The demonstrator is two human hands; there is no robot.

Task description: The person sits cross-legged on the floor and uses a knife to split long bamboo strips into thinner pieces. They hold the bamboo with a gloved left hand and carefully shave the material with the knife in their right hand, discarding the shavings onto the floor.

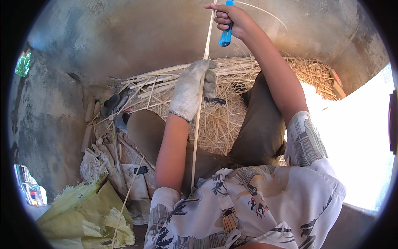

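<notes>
My left hand [188, 89], in a whitish knit work glove, is closed around a long pale strip of split bamboo [197, 128]. The strip runs from my lap up past the upper edge of the view. Farther up, my bare right hand [236, 20] grips a blue utility knife [225, 38], with the index finger reaching toward the strip's upper part. No blade can be made out; the knife's top end is at the picture's edge. A thin curled sliver [269, 13] arcs away to the right of this hand.
Shavings [215, 128] cover the ground between my bent legs. Several pale strips [159, 81] lie along the stained wall [145, 33]. On the left are dark footwear [110, 104], crumpled cloth [93, 159], a small black object [141, 170] and a yellow-green woven sack [83, 211].
</notes>
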